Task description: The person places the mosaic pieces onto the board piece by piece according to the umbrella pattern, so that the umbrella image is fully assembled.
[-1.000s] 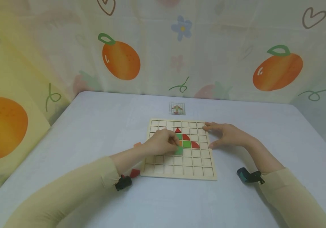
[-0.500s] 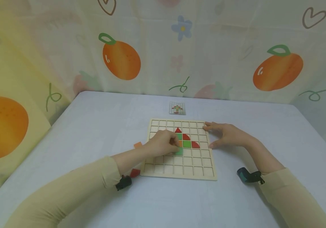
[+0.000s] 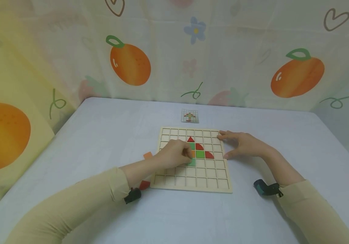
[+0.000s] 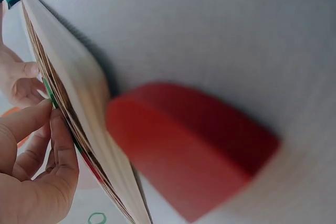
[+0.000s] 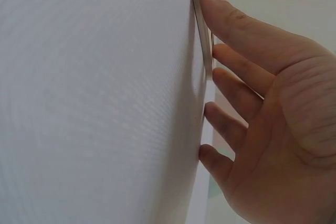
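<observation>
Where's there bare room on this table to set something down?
Bare tabletop shows on either side of the picture card, and in front of the grid board between the sleeves. It's crowded at the board's left edge, with the left forearm, an orange piece and a red piece, and at its right edge, with the right hand.

From above the desk's (image 3: 113, 132) near edge, the head camera faces its far edge; the left-wrist camera (image 3: 132, 196) looks low and close — apparently past the board's (image 3: 191, 189) near-left corner — the right-wrist camera (image 3: 262, 187) along its right edge. All share board and right hand (image 3: 244, 145).
</observation>
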`<action>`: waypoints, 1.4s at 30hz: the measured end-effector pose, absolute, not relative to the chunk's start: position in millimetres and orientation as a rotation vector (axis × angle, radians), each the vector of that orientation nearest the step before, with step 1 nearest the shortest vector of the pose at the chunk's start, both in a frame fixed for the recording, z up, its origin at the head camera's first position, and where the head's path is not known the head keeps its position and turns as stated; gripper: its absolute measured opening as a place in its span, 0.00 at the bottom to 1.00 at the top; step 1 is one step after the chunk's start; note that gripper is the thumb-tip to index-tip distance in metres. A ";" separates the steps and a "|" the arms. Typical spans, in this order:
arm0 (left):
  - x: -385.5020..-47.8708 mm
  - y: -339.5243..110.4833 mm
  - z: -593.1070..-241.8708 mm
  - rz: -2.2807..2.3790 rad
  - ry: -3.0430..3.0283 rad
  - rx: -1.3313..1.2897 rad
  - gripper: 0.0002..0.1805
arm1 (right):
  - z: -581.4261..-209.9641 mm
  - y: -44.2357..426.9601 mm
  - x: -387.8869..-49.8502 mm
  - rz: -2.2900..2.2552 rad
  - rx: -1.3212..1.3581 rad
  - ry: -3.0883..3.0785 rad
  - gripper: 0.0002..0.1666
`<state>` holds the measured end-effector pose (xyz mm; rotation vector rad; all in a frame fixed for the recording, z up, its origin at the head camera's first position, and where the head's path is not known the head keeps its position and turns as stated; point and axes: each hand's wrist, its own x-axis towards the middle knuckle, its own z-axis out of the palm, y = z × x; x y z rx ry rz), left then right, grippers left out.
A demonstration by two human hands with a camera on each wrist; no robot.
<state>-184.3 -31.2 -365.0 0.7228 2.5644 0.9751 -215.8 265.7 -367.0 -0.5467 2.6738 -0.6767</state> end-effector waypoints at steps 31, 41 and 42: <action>-206.7 -117.6 -332.0 1.014 2.697 0.575 0.06 | -366.1 265.2 -215.4 -0.679 -0.544 2.667 0.50; -228.1 -162.2 -360.2 0.981 2.640 0.506 0.11 | -366.9 264.9 -216.8 -0.669 -0.537 2.669 0.51; -228.9 -164.6 -361.6 0.989 2.618 0.503 0.11 | -367.1 264.7 -216.9 -0.667 -0.536 2.670 0.51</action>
